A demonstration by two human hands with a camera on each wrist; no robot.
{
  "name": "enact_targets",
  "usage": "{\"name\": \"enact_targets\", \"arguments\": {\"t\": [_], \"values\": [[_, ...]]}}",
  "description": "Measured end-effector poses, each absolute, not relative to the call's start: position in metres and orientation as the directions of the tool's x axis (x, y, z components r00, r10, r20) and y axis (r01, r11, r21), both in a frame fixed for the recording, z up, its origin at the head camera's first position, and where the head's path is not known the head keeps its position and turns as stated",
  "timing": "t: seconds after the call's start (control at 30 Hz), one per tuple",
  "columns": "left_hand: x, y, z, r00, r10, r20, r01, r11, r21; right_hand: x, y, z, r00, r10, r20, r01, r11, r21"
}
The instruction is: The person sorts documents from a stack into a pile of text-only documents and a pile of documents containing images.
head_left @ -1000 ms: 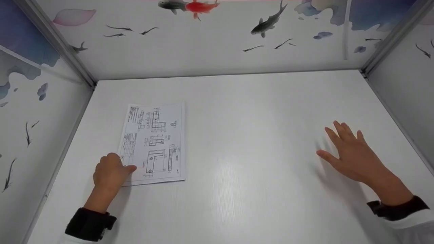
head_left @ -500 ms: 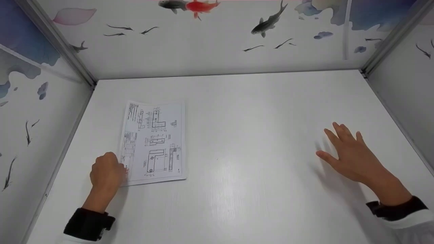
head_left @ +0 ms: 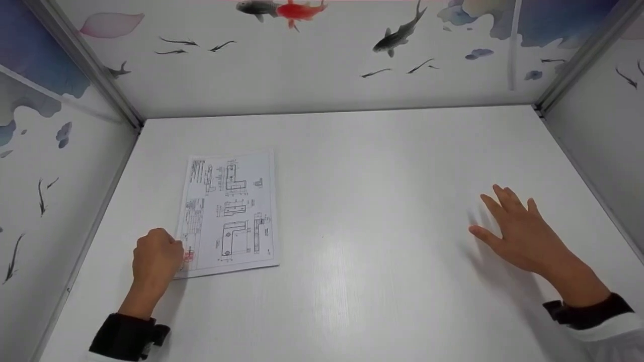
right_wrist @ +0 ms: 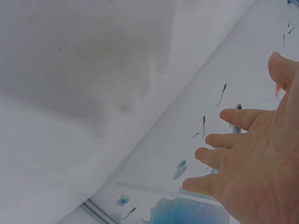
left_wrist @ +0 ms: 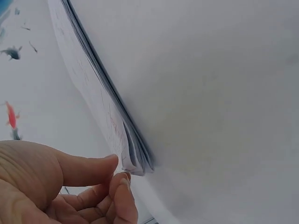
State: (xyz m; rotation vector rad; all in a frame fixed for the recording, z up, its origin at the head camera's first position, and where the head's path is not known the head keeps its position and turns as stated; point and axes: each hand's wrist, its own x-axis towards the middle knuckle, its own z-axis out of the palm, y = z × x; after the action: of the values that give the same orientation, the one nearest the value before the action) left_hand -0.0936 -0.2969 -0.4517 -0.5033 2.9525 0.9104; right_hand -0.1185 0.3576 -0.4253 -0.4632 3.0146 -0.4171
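Note:
A stack of paper sheets point(head_left: 211, 201) lies on the left part of the table, its top sheet printed with technical drawings of L-shaped parts. At its near left corner, my left hand point(head_left: 157, 259) pinches the sheet corner between thumb and curled index finger. The left wrist view shows that hand point(left_wrist: 70, 186) right at the corner, where the layered page edges point(left_wrist: 133, 151) fan slightly apart. A red stamp point(head_left: 188, 256) is visible beside the knuckles. Over the right side of the table, my right hand point(head_left: 528, 239) is spread and holds nothing; its palm point(right_wrist: 261, 172) shows in the right wrist view.
The white table point(head_left: 372, 191) is enclosed by a back wall point(head_left: 322, 70) and side walls printed with fish and flowers. Grey metal posts point(head_left: 100, 65) stand at the corners. Each wrist wears a black band point(head_left: 126, 336).
My left thumb has drawn back from over the top sheet to the curled fingers, uncovering the red stamp. The top sheet's drawings have shifted slightly right. The right hand has barely moved.

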Motion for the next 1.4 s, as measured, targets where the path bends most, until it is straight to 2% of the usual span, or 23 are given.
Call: {"name": "enact_targets", "arguments": {"t": [0.23, 0.63, 0.73, 0.97, 1.2, 1.4], "values": [[-0.096, -0.295, -0.451, -0.92, -0.292, -0.261, -0.389, 0.764, 0.516, -0.117, 0.359, -0.426, -0.955, -0.297, -0.01, -0.283, 0.916, -0.283], [-0.104, -0.295, -0.444, -0.893, -0.256, -0.372, -0.423, 0.759, 0.494, -0.113, 0.362, -0.426, -0.956, -0.294, -0.006, -0.28, 0.915, -0.289], [-0.104, -0.293, -0.445, -0.902, -0.249, -0.351, -0.409, 0.751, 0.518, -0.114, 0.361, -0.427, -0.956, -0.295, -0.006, -0.281, 0.916, -0.286], [-0.097, -0.279, -0.448, -0.946, -0.258, -0.194, -0.323, 0.723, 0.611, -0.116, 0.36, -0.429, -0.952, -0.307, 0.002, -0.295, 0.912, -0.286], [-0.097, -0.271, -0.447, -0.932, -0.326, -0.157, -0.329, 0.584, 0.742, -0.116, 0.357, -0.427, -0.952, -0.305, -0.004, -0.291, 0.91, -0.294], [-0.096, -0.266, -0.448, -0.907, -0.372, -0.196, -0.348, 0.403, 0.847, -0.116, 0.349, -0.426, -0.95, -0.311, -0.018, -0.289, 0.903, -0.318]]}}
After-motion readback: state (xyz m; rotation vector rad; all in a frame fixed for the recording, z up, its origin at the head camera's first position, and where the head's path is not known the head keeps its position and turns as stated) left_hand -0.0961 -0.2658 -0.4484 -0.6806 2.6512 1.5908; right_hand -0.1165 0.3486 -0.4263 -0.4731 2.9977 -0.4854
